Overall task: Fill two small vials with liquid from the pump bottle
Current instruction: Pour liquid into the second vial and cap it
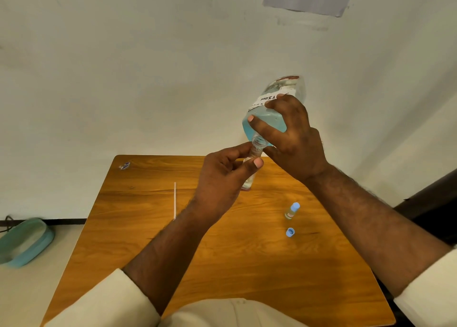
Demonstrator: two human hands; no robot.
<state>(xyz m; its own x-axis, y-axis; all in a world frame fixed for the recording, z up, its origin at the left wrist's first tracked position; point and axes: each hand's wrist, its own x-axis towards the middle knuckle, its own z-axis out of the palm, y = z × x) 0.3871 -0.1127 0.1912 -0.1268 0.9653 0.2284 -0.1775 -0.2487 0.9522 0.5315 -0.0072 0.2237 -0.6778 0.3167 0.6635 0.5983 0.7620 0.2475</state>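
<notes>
My right hand (291, 134) grips a clear bottle (274, 104) of blue liquid, tipped upside down with its open neck pointing down and left. The neck meets the mouth of a small clear vial (249, 178), which my left hand (222, 178) pinches upright above the wooden table (222, 265). A second small vial (291, 211) with a blue cap lies on the table to the right. A loose blue cap (290, 232) sits just in front of it. No pump head is on the bottle.
A thin white tube (174, 200) lies on the table left of my left arm. A small blue and white scrap (125, 165) sits at the far left corner. A teal basin (24, 242) stands on the floor at left.
</notes>
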